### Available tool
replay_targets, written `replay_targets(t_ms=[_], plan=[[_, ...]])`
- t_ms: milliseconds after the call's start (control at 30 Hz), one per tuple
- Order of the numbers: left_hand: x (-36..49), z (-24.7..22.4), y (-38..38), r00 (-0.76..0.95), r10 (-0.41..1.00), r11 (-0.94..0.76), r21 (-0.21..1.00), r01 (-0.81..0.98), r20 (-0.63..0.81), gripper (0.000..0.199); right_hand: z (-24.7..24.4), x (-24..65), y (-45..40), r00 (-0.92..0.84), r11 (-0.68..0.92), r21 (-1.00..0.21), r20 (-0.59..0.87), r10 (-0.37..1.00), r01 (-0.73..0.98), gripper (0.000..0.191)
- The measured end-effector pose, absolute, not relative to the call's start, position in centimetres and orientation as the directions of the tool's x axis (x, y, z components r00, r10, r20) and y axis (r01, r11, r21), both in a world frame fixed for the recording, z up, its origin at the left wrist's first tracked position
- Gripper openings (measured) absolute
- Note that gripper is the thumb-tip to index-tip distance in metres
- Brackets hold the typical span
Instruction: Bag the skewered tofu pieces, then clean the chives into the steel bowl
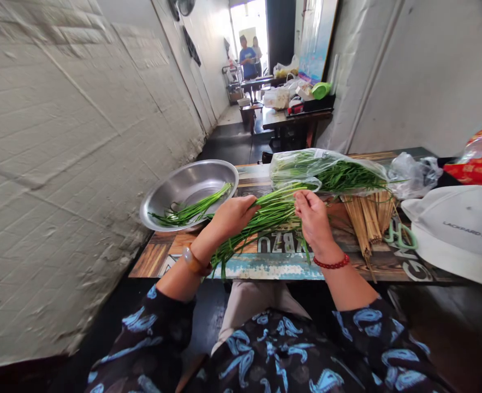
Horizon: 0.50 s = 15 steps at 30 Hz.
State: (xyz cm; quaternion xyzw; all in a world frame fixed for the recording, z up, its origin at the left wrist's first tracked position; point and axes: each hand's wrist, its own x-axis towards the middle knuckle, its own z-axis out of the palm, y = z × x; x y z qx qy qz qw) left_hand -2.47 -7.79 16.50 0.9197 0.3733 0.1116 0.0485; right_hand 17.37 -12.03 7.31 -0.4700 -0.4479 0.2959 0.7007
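Note:
My left hand point(234, 215) is wrapped round a bunch of long green stalks point(271, 210), whose leafy ends hang toward the table's front edge. At the pale ends of the bunch, my right hand point(309, 210) is closed in a pinch; what lies between its fingertips is too small to make out. To the left stands a wide steel bowl point(175, 188) with a few green stalks point(200, 208) in it. Behind my hands, a clear plastic bag point(331, 161) holds more greens.
Wooden sticks point(367, 218), green-handled scissors point(400, 234), a white cap point(462, 224) and a crumpled plastic bag point(415, 174) lie on the patterned table point(281, 267) at right. A wall point(60, 164) runs along the left. Two people stand near the far doorway.

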Motion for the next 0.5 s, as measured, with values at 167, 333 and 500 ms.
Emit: replay_targets(t_ms=[167,333,500], plan=[[-2.9,16.3,-7.2,0.684,0.71,-0.704,0.152,0.694,0.167,0.024,4.3,18.7,-12.9,0.377,0.34,-0.939,0.335,0.863,0.058,0.039],[-3.4,17.7,-6.9,0.668,0.714,-0.695,0.093,0.713,0.211,0.018,0.0,19.2,-13.3,0.267,0.167,-0.896,0.294,0.918,0.412,0.054],[-5.5,23.4,-5.0,0.481,0.746,-0.556,0.032,0.831,0.461,0.013,-1.6,19.4,-13.7,0.307,0.086,-0.904,0.231,0.923,0.419,0.049]])
